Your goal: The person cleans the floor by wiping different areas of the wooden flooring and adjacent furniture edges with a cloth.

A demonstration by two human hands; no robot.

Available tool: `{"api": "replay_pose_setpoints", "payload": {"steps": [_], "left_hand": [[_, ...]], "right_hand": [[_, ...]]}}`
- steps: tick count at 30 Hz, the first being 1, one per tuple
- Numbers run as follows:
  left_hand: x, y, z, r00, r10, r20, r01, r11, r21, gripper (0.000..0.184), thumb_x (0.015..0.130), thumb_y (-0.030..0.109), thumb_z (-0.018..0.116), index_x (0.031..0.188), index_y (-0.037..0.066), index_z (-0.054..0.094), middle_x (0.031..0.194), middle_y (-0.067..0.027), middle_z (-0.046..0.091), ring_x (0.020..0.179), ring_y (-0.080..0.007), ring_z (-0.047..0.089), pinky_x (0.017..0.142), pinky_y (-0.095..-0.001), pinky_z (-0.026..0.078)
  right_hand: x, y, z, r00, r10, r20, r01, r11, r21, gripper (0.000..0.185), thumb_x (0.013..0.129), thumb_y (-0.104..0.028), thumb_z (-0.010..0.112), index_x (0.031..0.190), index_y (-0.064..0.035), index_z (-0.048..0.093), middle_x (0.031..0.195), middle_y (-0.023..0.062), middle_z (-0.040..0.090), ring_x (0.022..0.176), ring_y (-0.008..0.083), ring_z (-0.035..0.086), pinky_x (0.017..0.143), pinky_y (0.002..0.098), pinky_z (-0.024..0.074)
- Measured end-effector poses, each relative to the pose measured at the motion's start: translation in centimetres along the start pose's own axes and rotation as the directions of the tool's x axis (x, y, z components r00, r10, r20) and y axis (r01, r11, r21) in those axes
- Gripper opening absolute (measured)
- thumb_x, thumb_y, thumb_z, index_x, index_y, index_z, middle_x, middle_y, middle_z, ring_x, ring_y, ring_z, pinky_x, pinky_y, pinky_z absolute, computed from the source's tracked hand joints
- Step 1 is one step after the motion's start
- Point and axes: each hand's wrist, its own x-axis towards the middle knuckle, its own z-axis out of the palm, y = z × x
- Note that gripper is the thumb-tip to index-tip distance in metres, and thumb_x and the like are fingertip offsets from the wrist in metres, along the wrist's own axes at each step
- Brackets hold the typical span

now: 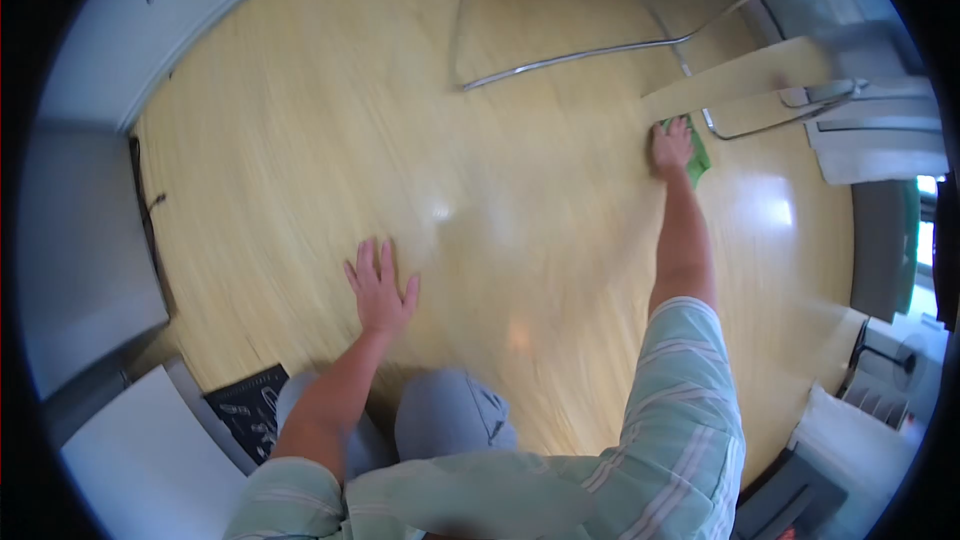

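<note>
Right hand, fingers extended, presses green cloth against floor; left hand, spread open and empty, supports.

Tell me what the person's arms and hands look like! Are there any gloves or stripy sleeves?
No gloves: the left hand and the right hand are both bare. No watch or bracelet shows on either wrist. And yes, stripy! The left sleeve and right sleeve are short, pale green and crossed by whitish stripes.
</note>
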Motion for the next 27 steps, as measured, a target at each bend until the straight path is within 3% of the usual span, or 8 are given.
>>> {"api": "replay_pose_setpoints", "payload": {"steps": [4, 6, 11, 17, 21, 23, 25, 27], "left_hand": [[0.1, 0.3, -0.2, 1.000, -0.002, 0.001, 0.002, 1.000, 0.009, 0.073, 0.090, 0.046, 0.053, 0.147, 0.005, 0.032, 0.150, -0.0250, 0.027, 0.142, -0.0399, 0.022, 0.113, -0.0641, 0.011], [0.0, 0.4, -0.1, 1.000, -0.011, 0.007, 0.011, 1.000, 0.009, 0.073, 0.090, 0.046, 0.053, 0.147, 0.005, 0.031, 0.150, -0.0250, 0.027, 0.142, -0.0398, 0.022, 0.113, -0.0641, 0.011], [0.4, 1.1, 0.1, 0.999, -0.002, -0.036, 0.002, 1.000, 0.009, 0.075, 0.090, 0.046, 0.054, 0.149, 0.006, 0.030, 0.151, -0.0241, 0.024, 0.143, -0.0390, 0.021, 0.113, -0.0641, 0.010], [-0.1, 0.9, -0.3, 1.000, -0.009, -0.028, 0.010, 1.000, 0.029, 0.074, 0.090, 0.044, 0.054, 0.149, 0.007, 0.029, 0.152, -0.0232, 0.024, 0.143, -0.0383, 0.020, 0.113, -0.0644, 0.011], [0.1, 1.0, -0.1, 0.999, -0.012, -0.036, 0.012, 1.000, 0.019, 0.074, 0.090, 0.045, 0.054, 0.150, 0.008, 0.029, 0.152, -0.0229, 0.023, 0.143, -0.0383, 0.021, 0.113, -0.0646, 0.012], [0.0, 0.9, -0.1, 0.999, -0.006, -0.048, 0.007, 1.000, 0.025, 0.075, 0.090, 0.045, 0.054, 0.150, 0.008, 0.028, 0.152, -0.0227, 0.024, 0.143, -0.0384, 0.021, 0.113, -0.0645, 0.012], [0.3, 1.1, 0.2, 0.998, 0.005, -0.062, -0.003, 1.000, 0.022, 0.075, 0.090, 0.045, 0.054, 0.150, 0.008, 0.028, 0.151, -0.0226, 0.024, 0.142, -0.0386, 0.021, 0.113, -0.0645, 0.013], [0.1, 0.7, 0.2, 0.998, -0.002, -0.060, 0.003, 1.000, 0.023, 0.075, 0.090, 0.045, 0.054, 0.150, 0.008, 0.028, 0.151, -0.0224, 0.024, 0.142, -0.0387, 0.022, 0.113, -0.0644, 0.013]], "right_hand": [[-5.1, -4.0, 1.4, 0.994, 0.063, -0.093, -0.066, 0.997, -0.026, 0.069, 0.094, -0.043, 0.040, 0.152, -0.0077, 0.025, 0.160, 0.0139, 0.019, 0.147, 0.0353, 0.016, 0.118, 0.0525, 0.0134], [-8.7, -6.1, 1.5, 0.992, -0.016, -0.126, 0.021, 0.999, 0.041, 0.066, 0.093, -0.036, 0.045, 0.149, -0.0040, 0.030, 0.157, 0.0157, 0.026, 0.145, 0.0358, 0.020, 0.117, 0.0530, 0.0156], [-16.7, -9.1, 2.4, 0.896, -0.437, -0.084, 0.445, 0.870, 0.215, 0.056, 0.088, -0.018, 0.054, 0.142, -0.0075, 0.043, 0.150, 0.0158, 0.038, 0.140, 0.0367, 0.031, 0.116, 0.0536, 0.0213], [-29.3, -4.4, -0.1, 0.700, -0.709, 0.088, 0.558, 0.619, 0.553, 0.045, 0.078, 0.003, 0.050, 0.120, -0.0089, 0.063, 0.134, 0.0134, 0.056, 0.135, 0.0337, 0.042, 0.114, 0.0498, 0.0293], [-34.8, 1.6, -5.5, 0.726, -0.511, 0.460, 0.172, 0.783, 0.597, 0.042, 0.077, 0.004, 0.048, 0.113, -0.0097, 0.065, 0.119, 0.0117, 0.063, 0.122, 0.0276, 0.054, 0.104, 0.0370, 0.0405], [-34.1, 5.4, -8.5, 0.820, -0.179, 0.544, -0.348, 0.600, 0.720, 0.036, 0.085, -0.004, 0.041, 0.112, -0.0049, 0.065, 0.106, 0.0078, 0.067, 0.103, 0.0194, 0.060, 0.096, 0.0334, 0.0438], [-31.9, 8.3, -13.3, 0.967, -0.019, 0.253, -0.200, 0.558, 0.805, 0.036, 0.088, -0.007, 0.043, 0.118, -0.0062, 0.062, 0.101, 0.0096, 0.067, 0.097, 0.0177, 0.060, 0.090, 0.0308, 0.0452], [-29.4, 10.3, -16.2, 0.983, 0.113, 0.143, -0.162, 0.179, 0.970, 0.035, 0.091, -0.010, 0.045, 0.123, -0.0031, 0.060, 0.103, 0.0084, 0.066, 0.096, 0.0161, 0.059, 0.087, 0.0292, 0.0445]]}}
